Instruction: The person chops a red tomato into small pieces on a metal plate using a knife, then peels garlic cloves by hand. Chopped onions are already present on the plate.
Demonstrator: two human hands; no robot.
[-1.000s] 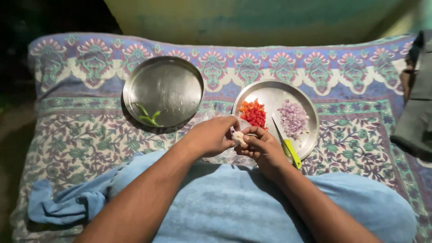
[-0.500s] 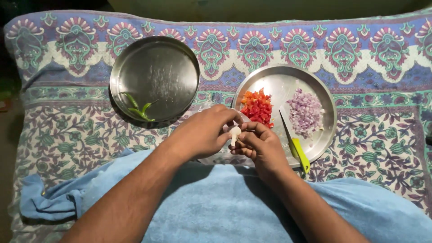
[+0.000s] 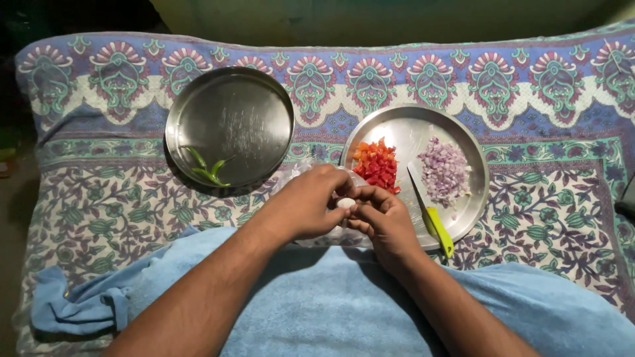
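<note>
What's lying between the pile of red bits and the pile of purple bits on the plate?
In the head view, only bare shiny plate lies between the red bits and the purple bits. The knife tip reaches just below that gap.

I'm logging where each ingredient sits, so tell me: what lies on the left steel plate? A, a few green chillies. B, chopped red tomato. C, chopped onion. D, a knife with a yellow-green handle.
A: the left steel plate holds only green chillies near its lower edge; the tomato, onion and knife are all on the right plate.
</note>
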